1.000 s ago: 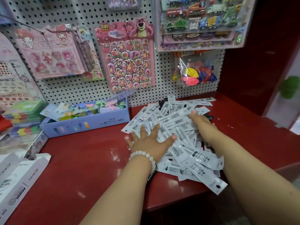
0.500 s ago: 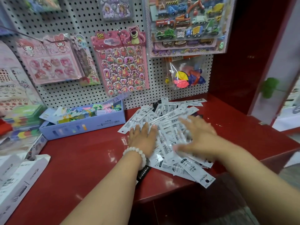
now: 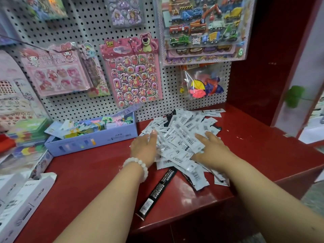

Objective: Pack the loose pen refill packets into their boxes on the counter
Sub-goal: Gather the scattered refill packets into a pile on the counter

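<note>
While my left hand (image 3: 144, 149) lies flat with straight fingers on the left edge of the heap of pen refill packets (image 3: 182, 139) in the middle of the frame, my right hand (image 3: 211, 149) rests on the heap's right side, fingers loosely spread and gripping nothing. A white bead bracelet (image 3: 138, 165) circles my left wrist. Around my hands the white packets fan out loose over the red counter (image 3: 87, 181), several sliding toward its near edge at lower right. One black packet (image 3: 157, 191) lies apart from the heap, slanting toward the bottom centre of the frame between my forearms. Left of the heap, just beside it, stands a pale blue box (image 3: 91, 137), open and holding colourful cards. At the lower left corner lie white boxes (image 3: 22, 199), well apart from the packets. Behind everything, across the upper frame, a white pegboard (image 3: 73, 28) carries a pink bear sticker sheet (image 3: 133, 71) and a bag of balloons (image 3: 204, 85).
</note>
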